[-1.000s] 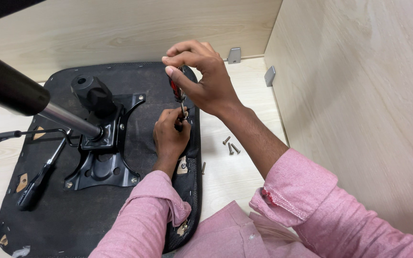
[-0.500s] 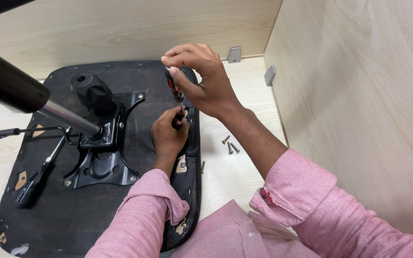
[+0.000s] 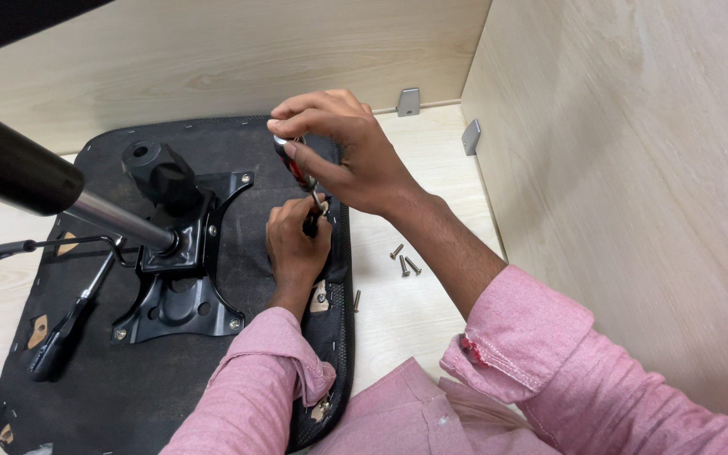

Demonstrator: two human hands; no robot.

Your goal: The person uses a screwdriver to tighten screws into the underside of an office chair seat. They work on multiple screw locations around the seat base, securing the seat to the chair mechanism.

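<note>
The right hand [image 3: 343,160] curls over the top of a screwdriver with a red and black handle [image 3: 295,168], fingers closed around it so that most of the handle is hidden; only a short red and black stretch shows under the knuckles. The left hand [image 3: 295,244] sits just below, fingertips pinched narrowly around the dark lower shaft of the tool where it meets the upturned black fabric-covered underside of a chair seat [image 3: 238,152]. The tip of the tool and whatever it bears on are covered by the left fingers, so the contact point cannot be made out. The seat lies on a pale wood-grain surface [image 3: 414,303] with light wooden panels rising behind and to the right. Bolted near the middle of the seat is a black metal mounting plate with a tilt mechanism [image 3: 180,286], and a black and chrome gas-lift cylinder [image 3: 35,185] rises from it toward the upper left, its far end cut off by the frame edge. A black adjustment lever [image 3: 69,324] lies along the seat to the left of the plate. Three loose metal screws [image 3: 404,261] rest on the surface just right of the seat edge, with a fourth small one nearer the pink shirt sleeves [image 3: 516,354]. Two small grey metal brackets [image 3: 409,101] sit where the surface meets the panels; the seat's lower left corner runs out of view
</note>
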